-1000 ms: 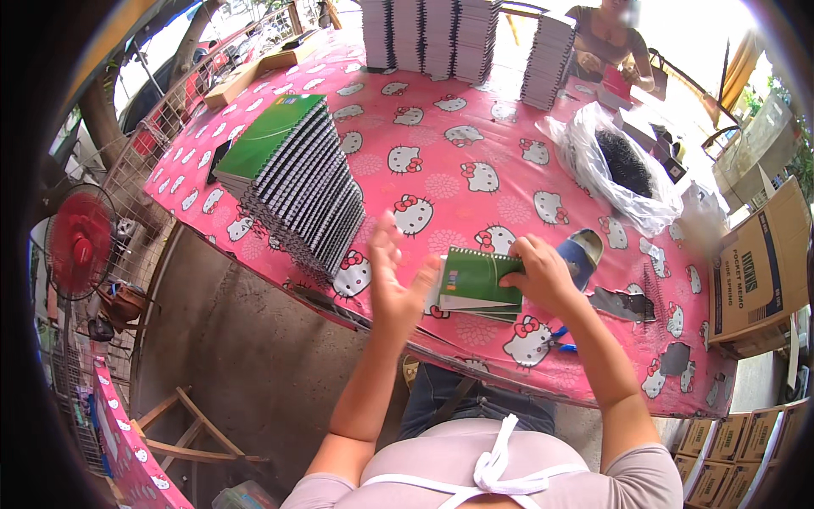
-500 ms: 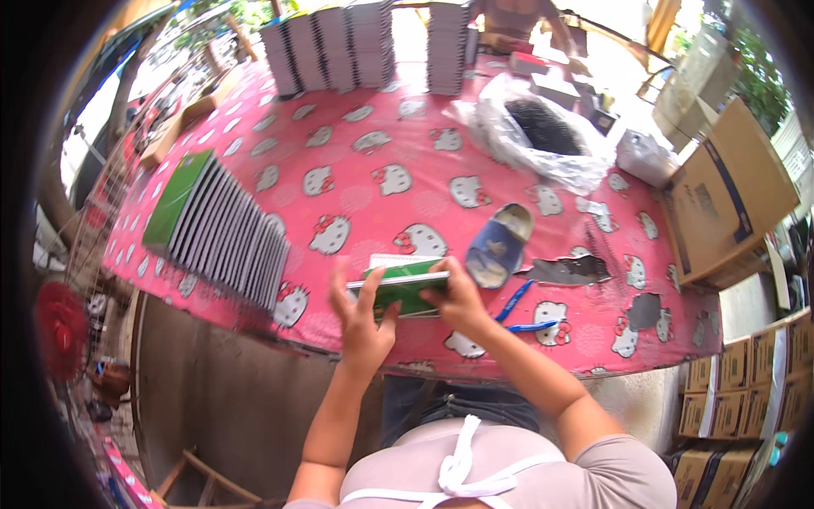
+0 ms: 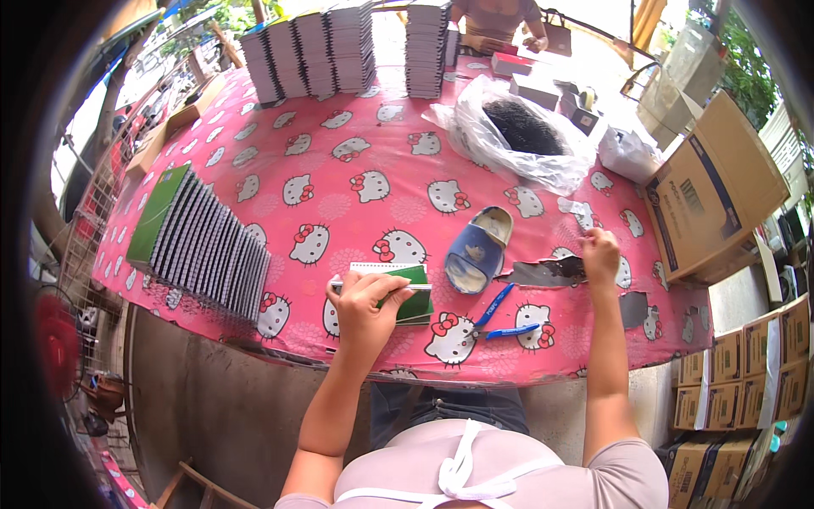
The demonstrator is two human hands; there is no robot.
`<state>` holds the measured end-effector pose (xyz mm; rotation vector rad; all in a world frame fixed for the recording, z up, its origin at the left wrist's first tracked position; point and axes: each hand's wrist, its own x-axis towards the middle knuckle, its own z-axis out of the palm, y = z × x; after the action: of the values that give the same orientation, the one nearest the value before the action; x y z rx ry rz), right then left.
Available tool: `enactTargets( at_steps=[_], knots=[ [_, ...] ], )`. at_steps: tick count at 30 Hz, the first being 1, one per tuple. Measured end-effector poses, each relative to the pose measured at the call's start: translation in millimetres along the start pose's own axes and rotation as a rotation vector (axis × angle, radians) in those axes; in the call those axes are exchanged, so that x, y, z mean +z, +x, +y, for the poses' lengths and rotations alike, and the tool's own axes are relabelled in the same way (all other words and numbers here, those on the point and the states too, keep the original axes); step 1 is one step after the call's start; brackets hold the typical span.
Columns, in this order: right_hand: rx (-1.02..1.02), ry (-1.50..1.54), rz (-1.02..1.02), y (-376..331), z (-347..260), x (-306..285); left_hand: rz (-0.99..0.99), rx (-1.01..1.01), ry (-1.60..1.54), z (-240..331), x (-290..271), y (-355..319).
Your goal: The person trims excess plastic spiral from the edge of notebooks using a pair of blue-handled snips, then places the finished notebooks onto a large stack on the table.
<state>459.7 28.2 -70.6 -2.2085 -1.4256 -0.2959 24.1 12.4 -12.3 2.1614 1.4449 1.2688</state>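
Note:
My left hand point(image 3: 366, 304) is closed on a thin notebook, tilted so that mostly its pale edge shows. Under it on the pink cloth lie a green notebook cover point(image 3: 414, 299) and a white sheet point(image 3: 373, 268) with punched holes along one side. Out to the right, my right hand point(image 3: 600, 254) has its fingers drawn together beside some small pale scraps point(image 3: 577, 209); what they hold, if anything, is too small to make out. Between the hands are a blue slipper point(image 3: 476, 254) and blue-handled pliers point(image 3: 502, 324), with jaws toward the near left.
A long row of green spiral notebooks point(image 3: 203, 242) stands at the left. Tall notebook stacks point(image 3: 309, 55) rise at the back. A plastic bag point(image 3: 466, 127) holds a black tangled mass. An open carton point(image 3: 712, 187) stands right; another person point(image 3: 500, 25) is across the table.
My right hand has let go of the notebook and moved right, past the slipper. My left hand keeps the notebook, which is now lower over the green cover. The view has shifted slightly.

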Motion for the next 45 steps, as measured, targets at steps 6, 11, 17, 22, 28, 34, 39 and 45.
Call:
enactTargets(
  at_steps=[6, 11, 17, 22, 28, 34, 39, 45],
  knots=[
    [-0.042, -0.054, 0.061, 5.3, -19.1, -17.4, -0.061, -0.095, -0.057, 1.0, -0.3, -2.6],
    [-0.436, 0.586, -0.214, -62.7, -150.6, -49.6, -0.015, -0.014, 0.017, -5.1, 0.3, -7.6],
    [-0.402, 0.929, -0.380, -101.0, -219.3, -54.7, 0.038, -0.016, -0.004, 1.4, 2.9, -8.6],
    [-0.506, 0.938, -0.454, -88.6, -222.8, -53.9, 0.047, -0.003, 0.014, 0.6, 3.0, -9.9],
    [-0.625, 0.890, -0.597, -70.6, -220.6, -48.7, 0.049, -0.072, -0.049, -3.0, 8.4, -13.5],
    [-0.415, 0.942, -0.799, -78.5, -226.5, -51.7, 0.055, -0.049, 0.025, -4.4, 8.7, -13.4],
    [-0.659, 0.650, -0.405, -91.7, -238.5, -61.9, 0.038, -0.039, 0.056, -3.9, 3.9, -12.9],
    [-0.766, 0.388, -0.497, -84.6, -234.0, -63.0, 0.022, 0.041, 0.012, -7.4, 0.8, -9.0]
  ],
)
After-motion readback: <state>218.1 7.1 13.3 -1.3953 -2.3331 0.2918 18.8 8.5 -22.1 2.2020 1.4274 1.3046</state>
